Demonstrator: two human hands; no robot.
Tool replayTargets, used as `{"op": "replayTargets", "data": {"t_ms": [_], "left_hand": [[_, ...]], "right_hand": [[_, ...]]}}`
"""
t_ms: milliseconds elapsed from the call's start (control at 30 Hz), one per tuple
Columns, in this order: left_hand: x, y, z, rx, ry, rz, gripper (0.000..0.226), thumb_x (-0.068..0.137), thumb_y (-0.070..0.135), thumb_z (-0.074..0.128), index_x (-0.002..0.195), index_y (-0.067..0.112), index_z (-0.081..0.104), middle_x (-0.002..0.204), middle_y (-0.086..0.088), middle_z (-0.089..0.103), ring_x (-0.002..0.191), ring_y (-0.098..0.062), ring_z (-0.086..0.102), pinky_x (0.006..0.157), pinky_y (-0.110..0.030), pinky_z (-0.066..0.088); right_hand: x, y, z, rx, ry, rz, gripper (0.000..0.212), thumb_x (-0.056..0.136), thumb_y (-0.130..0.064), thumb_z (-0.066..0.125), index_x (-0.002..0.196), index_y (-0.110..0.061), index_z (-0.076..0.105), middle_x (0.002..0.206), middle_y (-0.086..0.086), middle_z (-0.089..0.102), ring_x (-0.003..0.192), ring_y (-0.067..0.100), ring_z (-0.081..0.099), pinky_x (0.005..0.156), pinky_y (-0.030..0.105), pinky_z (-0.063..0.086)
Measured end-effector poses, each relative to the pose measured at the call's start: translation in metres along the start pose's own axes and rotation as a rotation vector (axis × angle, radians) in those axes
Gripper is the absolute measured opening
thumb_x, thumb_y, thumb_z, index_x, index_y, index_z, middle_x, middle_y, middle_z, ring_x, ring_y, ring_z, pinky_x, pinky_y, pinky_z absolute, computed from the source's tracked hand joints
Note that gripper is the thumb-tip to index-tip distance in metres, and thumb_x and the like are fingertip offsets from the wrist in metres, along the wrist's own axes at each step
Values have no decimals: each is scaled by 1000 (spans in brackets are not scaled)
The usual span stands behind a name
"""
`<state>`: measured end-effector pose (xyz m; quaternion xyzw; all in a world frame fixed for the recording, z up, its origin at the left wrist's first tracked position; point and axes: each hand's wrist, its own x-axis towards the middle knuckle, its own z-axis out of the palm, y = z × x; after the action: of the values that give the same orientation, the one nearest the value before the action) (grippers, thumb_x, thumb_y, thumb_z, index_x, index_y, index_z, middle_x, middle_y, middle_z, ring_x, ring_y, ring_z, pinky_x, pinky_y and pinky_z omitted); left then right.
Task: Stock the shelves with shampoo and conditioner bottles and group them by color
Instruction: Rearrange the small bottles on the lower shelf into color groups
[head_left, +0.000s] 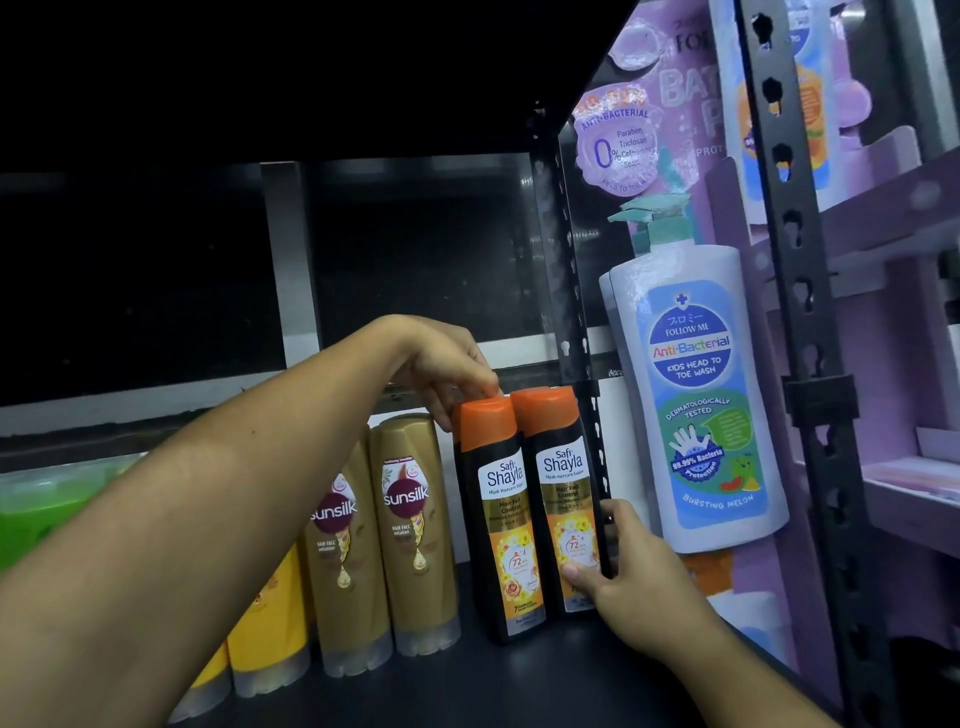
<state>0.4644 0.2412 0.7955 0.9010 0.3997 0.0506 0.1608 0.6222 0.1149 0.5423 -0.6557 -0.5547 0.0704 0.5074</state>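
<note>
At the right end of the shelf (519, 686), beside 2 gold bottles (415, 530), the left hand (447, 371) pinched the orange cap of the left black bottle (501, 519) while the right hand (631, 582) clasped the right black bottle (563, 493) low down.

Shayla bottles (501, 519) side by side on shelf (519, 686) — Sunsilk bottles (410, 530) left, post (570, 270) right.

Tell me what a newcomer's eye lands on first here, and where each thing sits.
Two orange-capped black bottles stand at the right end of the shelf: the left hand grips the cap of the left black bottle, the right hand holds the right black bottle low down. Past the shelf post to their right stands a tall white pump bottle; gold Sunsilk bottles stand to their left.
</note>
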Motion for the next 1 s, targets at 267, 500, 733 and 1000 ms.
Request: {"op": "replayTargets", "data": {"t_ms": [267,500,733,1000], "left_hand": [[18,25,12,18,87,63,31,98,34,68,128,29,69,123,-4,71,104,-27,72,89,-44,61],[16,36,18,104,-64,73,56,99,1,55,140,39,59,135,-5,59,117,-33,62,96,-54,56],[19,36,24,168,-12,144,64,93,-9,52,141,33,57,140,-9,59,120,-32,61,95,-53,56],[19,35,25,128,-20,165,62,95,-9,52,137,36,59,139,-8,61,119,-30,62,89,-48,58]], "right_hand": [[-2,-2,-1,-9,13,-14,51,89,-30,75,124,-39,38,96,-24,63,90,-5,60,75,14,42],[-1,-2,-2,-9,20,-32,49,89,-28,76,121,-38,39,92,-26,62,84,-13,56,68,6,38],[0,-1,-2,-3,11,-36,50,89,-28,76,116,-41,37,91,-27,61,84,-14,56,67,6,39],[0,1,-3,6,10,-41,49,87,-26,76,115,-42,40,91,-23,66,87,-10,60,74,12,43]]}}
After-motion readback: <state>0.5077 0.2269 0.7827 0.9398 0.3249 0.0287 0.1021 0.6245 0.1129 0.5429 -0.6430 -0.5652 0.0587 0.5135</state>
